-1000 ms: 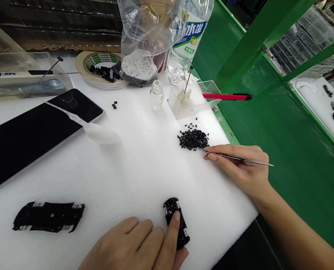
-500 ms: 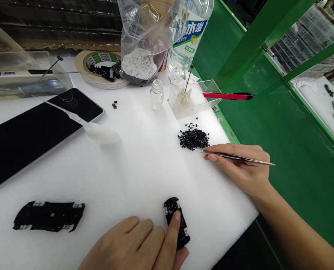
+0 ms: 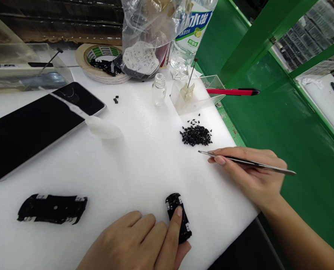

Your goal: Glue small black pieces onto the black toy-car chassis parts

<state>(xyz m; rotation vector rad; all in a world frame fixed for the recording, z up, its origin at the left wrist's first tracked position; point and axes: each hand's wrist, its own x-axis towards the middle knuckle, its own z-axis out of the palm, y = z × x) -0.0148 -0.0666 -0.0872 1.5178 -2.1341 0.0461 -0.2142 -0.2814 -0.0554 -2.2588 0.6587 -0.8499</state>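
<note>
My left hand (image 3: 139, 240) holds a small black toy car chassis (image 3: 184, 221), index finger pressed on its top and thumb at its near end. Its other fingers are curled. In my right hand (image 3: 251, 172) is a pair of tweezers (image 3: 245, 161), gripped between thumb and fingers. The tweezer tips hover just on the near side of a pile of tiny black parts (image 3: 196, 135); whether they pinch a part is too small to tell. A second, larger-looking black chassis (image 3: 53, 209) with light patches along its edges lies at the left.
A phone (image 3: 37, 129) lies at left with a white plastic spoon-like piece (image 3: 103, 127) over it. Behind stand a tape roll (image 3: 105, 77), a plastic bag (image 3: 144, 45), a small glass vial (image 3: 159, 90), a drink bottle (image 3: 191, 33) and a clear box (image 3: 189, 103) beside a red pen (image 3: 231, 92).
My right hand has drawn the tweezers back from the pile's near edge, toward me and to the right. My left hand stays on the chassis. The whole view has shifted slightly.
</note>
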